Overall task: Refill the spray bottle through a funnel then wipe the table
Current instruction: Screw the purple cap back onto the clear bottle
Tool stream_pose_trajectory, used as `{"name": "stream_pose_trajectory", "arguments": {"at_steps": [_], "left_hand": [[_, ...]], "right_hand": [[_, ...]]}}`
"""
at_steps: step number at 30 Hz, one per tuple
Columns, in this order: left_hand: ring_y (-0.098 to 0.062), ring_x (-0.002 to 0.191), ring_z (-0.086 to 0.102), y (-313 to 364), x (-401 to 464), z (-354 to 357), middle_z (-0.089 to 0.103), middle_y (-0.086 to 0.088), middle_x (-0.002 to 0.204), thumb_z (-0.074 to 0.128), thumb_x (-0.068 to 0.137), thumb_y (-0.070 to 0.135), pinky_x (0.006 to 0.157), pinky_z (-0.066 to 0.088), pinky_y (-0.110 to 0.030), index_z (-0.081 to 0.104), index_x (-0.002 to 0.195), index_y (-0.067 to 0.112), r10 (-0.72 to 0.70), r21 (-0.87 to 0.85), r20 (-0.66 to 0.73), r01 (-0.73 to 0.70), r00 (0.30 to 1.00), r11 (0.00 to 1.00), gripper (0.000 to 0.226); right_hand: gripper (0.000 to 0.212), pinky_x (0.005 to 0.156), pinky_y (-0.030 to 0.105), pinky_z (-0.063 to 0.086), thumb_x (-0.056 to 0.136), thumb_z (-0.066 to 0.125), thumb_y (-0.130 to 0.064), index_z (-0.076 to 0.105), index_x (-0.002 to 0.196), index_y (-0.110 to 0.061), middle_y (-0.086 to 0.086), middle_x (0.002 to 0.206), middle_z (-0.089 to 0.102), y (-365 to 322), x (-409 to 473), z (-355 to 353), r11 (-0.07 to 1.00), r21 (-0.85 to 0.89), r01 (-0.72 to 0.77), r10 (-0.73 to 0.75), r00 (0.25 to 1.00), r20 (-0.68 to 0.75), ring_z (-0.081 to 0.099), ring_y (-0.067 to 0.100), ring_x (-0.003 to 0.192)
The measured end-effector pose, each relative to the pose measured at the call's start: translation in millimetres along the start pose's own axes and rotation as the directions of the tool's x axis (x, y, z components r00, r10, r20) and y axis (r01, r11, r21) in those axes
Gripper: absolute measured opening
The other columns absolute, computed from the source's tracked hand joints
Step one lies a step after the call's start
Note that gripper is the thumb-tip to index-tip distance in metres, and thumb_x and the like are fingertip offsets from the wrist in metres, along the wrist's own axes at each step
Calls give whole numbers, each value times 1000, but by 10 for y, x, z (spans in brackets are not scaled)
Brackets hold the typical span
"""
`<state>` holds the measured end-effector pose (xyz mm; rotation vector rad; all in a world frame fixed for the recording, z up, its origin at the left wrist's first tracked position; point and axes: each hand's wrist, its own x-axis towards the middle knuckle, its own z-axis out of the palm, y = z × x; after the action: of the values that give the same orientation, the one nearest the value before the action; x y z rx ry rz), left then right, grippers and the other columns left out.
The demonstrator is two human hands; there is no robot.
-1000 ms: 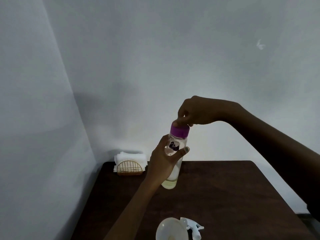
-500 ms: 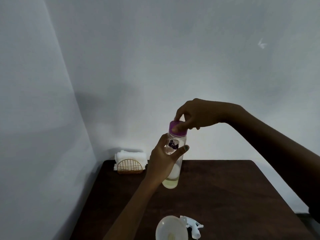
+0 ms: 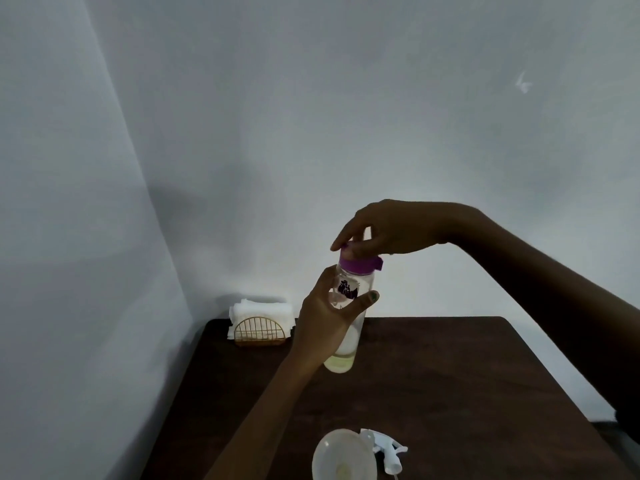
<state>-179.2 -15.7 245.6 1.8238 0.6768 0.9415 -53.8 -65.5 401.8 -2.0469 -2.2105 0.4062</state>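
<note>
The dark wooden counter (image 3: 433,382) sits pushed into a corner, its left edge close to the left wall (image 3: 69,237) and its far edge against the far wall (image 3: 346,98). The right edge runs diagonally toward the near right, with floor showing beyond it. Most of the counter's right half and middle lie bare, giving open room there.

Held above the far middle of the counter is a clear bottle (image 3: 349,306) with a purple cap (image 3: 358,263), upright and slightly tilted, with pale liquid at its bottom. The left hand (image 3: 329,323) wraps its grip round the bottle's body, thumb across the front below a dark printed mark. The right hand (image 3: 388,230) comes in from the right, its grip closed on the cap from above with fingertips round the rim.

At the far left corner stands a gold wire holder (image 3: 259,332) with white napkins (image 3: 261,310) stacked in it, just left of the left hand and well apart from the near items. At the near edge, a white funnel (image 3: 341,457) sits with its mouth facing up, cut off by the frame's bottom; whatever it rests in is out of view. Touching its right side lies a white spray trigger head (image 3: 384,450) on the counter. The left forearm crosses above the near-left part of the counter, just left of the funnel.
</note>
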Motion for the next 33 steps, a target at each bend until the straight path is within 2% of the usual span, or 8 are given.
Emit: {"name": "stream_pose_trajectory", "arguments": {"at_steps": [2,5,8,10,20,25,27,33], "left_hand": [[-4,99,58,-3,-13,8,64,12,111,75,73,43,76,43,-10,55,118,25,0,1,0,0,1000,1000,53],[-6,102,58,7,-20,4,63,11,115,73,75,42,76,43,-11,53,121,25,-15,-7,19,15,1000,1000,53],[-9,105,58,-10,-6,-11,62,8,118,72,76,41,77,43,-10,52,124,22,-30,-20,26,31,999,999,55],[-10,105,58,-31,-4,-12,63,7,118,74,75,41,77,43,-10,53,123,22,-36,-31,22,36,999,999,56],[-6,99,57,-88,-22,49,62,11,113,73,69,52,74,44,-13,53,116,27,-53,-49,14,53,999,997,57],[-9,104,56,-168,-1,43,62,6,119,73,70,47,80,45,-19,54,119,22,-80,-28,-14,80,997,996,59],[-8,101,57,-217,9,37,63,8,113,74,71,45,79,45,-17,54,117,21,-86,-12,-16,86,996,996,55],[-5,102,60,-491,-10,153,65,10,109,77,73,38,83,49,-21,55,115,23,-158,-39,37,159,987,987,50]], "right_hand": [[46,66,28,49,90,44,-55,67,92,-15,0,82,65,12,63,62,987,-118,-108,103,994,-46,60,12,66],[72,71,33,47,86,28,-68,61,73,-5,9,72,67,52,90,79,946,-233,-226,204,972,-115,61,20,69],[49,82,27,46,88,43,-58,66,110,-21,-3,103,66,68,13,-5,993,-27,-119,119,993,-8,61,12,89],[45,86,24,50,85,62,-44,52,128,-40,-12,121,57,59,-38,-27,996,82,-46,37,994,99,62,7,97],[42,67,10,37,81,70,-35,59,121,-29,-5,114,58,132,57,141,1000,-19,-8,7,999,-35,49,-3,80],[44,75,20,48,77,73,-35,59,119,-31,-5,117,60,175,107,238,999,36,11,-8,997,-75,58,9,90],[47,73,15,46,75,75,-37,59,119,-32,-7,118,59,202,129,300,997,82,13,-6,996,-93,58,9,94],[56,69,11,40,71,79,-37,55,121,-26,-10,110,53,387,282,609,994,98,-45,42,999,32,50,8,94]]}}
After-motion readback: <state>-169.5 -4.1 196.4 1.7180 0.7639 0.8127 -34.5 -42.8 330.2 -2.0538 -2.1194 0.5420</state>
